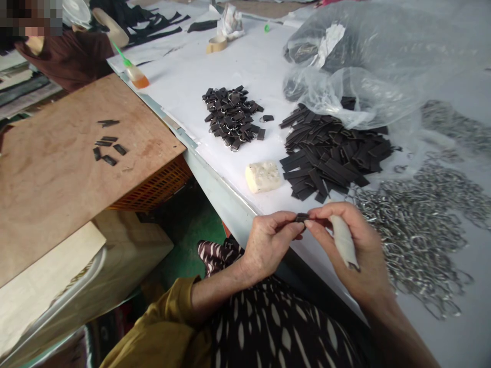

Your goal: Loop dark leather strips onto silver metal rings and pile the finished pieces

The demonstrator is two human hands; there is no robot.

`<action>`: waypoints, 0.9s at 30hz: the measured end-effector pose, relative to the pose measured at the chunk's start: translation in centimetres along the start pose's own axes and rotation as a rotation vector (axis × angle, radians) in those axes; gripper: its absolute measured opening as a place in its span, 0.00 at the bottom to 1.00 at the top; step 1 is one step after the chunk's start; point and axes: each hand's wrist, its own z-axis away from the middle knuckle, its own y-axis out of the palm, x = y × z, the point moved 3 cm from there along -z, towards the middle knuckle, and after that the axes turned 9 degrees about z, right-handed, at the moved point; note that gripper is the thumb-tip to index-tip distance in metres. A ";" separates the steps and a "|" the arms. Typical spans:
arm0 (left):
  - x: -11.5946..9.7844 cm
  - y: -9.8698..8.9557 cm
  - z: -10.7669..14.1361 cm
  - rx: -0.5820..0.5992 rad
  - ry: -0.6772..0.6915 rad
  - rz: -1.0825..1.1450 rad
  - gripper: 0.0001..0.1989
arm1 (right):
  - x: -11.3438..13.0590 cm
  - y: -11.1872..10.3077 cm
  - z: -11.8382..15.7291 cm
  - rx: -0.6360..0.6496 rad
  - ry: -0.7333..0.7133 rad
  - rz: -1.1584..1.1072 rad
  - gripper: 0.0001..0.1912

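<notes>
White tabletop (172, 76) stretches ahead. One dark strip (302, 217) is pinched above the near edge between the fingertips of the left hand (266, 245) and right hand (362, 255), which also grasps one white-handled tool (344, 240). Just beyond lies one pale block (264, 177); past it, one heap of ringed tabs (232, 115) looks finished, while one heap of loose strips (330, 153) and many metal rings (418, 235) seem left, too jumbled to count.

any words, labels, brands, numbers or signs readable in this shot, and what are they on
No text can be read anywhere.
White paper at the plastic bag: any print is too blurred to read.
Bottle with orange liquid: no legible label.
Held dark piece and white handle: no legible marking.
</notes>
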 end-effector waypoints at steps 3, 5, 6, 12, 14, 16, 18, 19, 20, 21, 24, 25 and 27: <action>-1.0 -0.4 -0.1 -0.002 0.087 -0.221 0.11 | 0.0 -0.1 0.0 -0.004 0.015 -0.003 0.06; -1.7 -0.6 0.0 -0.011 0.162 -0.316 0.11 | -0.1 -0.1 0.0 0.007 0.022 -0.012 0.06; -1.8 -0.7 0.0 -0.006 0.166 -0.318 0.11 | -0.1 -0.1 0.0 0.015 0.021 -0.016 0.06; -0.3 -0.1 -0.5 0.084 -0.194 0.108 0.12 | -0.1 0.1 -0.1 0.049 0.020 -0.043 0.05; 0.0 0.1 -0.6 0.063 -0.237 0.216 0.12 | 0.0 0.2 -0.2 0.052 0.033 -0.051 0.05; 0.1 0.1 -0.7 0.038 -0.245 0.277 0.12 | 0.1 0.3 -0.2 0.048 0.046 -0.054 0.05; 0.1 0.1 -0.8 0.023 -0.253 0.320 0.12 | 0.2 0.4 -0.1 0.038 0.055 -0.056 0.05; 0.1 0.1 -0.7 0.017 -0.258 0.334 0.12 | 0.2 0.5 -0.1 0.036 0.057 -0.059 0.05; 0.2 0.1 -0.7 0.013 -0.263 0.342 0.12 | 0.2 0.5 0.0 0.033 0.056 -0.061 0.05; 0.2 0.1 -0.7 0.010 -0.270 0.346 0.12 | 0.2 0.5 0.0 0.029 0.052 -0.062 0.05; 0.3 0.0 -0.7 0.003 -0.282 0.353 0.13 | 0.1 0.6 0.2 0.015 0.042 -0.058 0.05; 0.3 0.0 -0.7 0.000 -0.282 0.354 0.13 | 0.1 0.6 0.2 0.011 0.039 -0.054 0.05; 0.3 -0.1 -0.7 -0.007 -0.282 0.359 0.14 | 0.1 0.7 0.2 0.008 0.034 -0.043 0.06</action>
